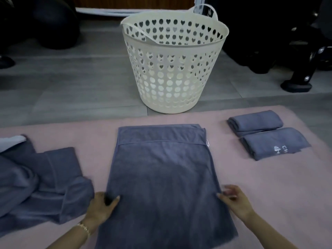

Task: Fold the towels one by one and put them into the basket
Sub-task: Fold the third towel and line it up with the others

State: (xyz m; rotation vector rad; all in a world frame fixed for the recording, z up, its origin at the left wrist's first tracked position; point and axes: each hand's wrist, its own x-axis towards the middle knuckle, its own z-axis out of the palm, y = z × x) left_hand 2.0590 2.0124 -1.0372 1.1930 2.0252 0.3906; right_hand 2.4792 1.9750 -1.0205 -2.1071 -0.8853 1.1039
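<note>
Half-folded towel (161, 177) lies flat mid-mat (269, 194). Left hand (101, 208) pinches its left edge, thumb on top. Right hand (235, 202) fingers (229, 190) touch the right edge; they're blurred, so I can't tell the grip. Basket (172, 69) stands on the floor past the mat's far edge. Two folded towels (265, 133) lie at the far-right corner, an unfolded pile (39, 182) at the left edge.

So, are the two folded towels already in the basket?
No, both folded towels lie on the pink mat, to the right of the basket and outside it.
</note>
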